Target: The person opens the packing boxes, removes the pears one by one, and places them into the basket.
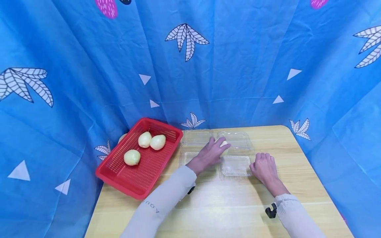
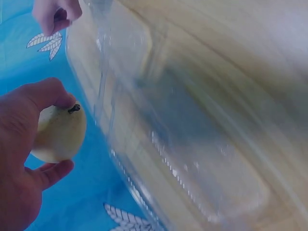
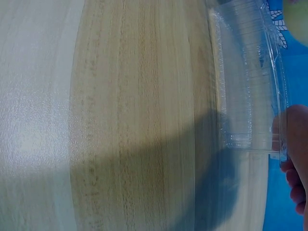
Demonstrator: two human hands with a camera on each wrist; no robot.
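My left hand [image 1: 208, 153] grips a pale yellow pear [image 2: 60, 132] above the right-hand clear plastic box. In the left wrist view the pear's dark stem shows, with thumb and fingers on opposite sides of it. My right hand [image 1: 264, 167] pinches the right edge of that clear plastic box [image 3: 236, 103]; its thumb shows through the wall and its other fingers curl outside. The box's lid [image 1: 238, 140] lies opened back towards the curtain. Another clear box [image 1: 190, 155] stands to the left, partly hidden behind my left hand and sleeve.
On the left of the wooden table [image 1: 220, 211] a red plastic basket [image 1: 140, 177] holds three pears [image 1: 132, 157]. Part of another pale round thing [image 1: 122, 137] shows behind the basket's far left rim. A blue curtain [image 1: 238, 82] hangs around the table's back and sides.
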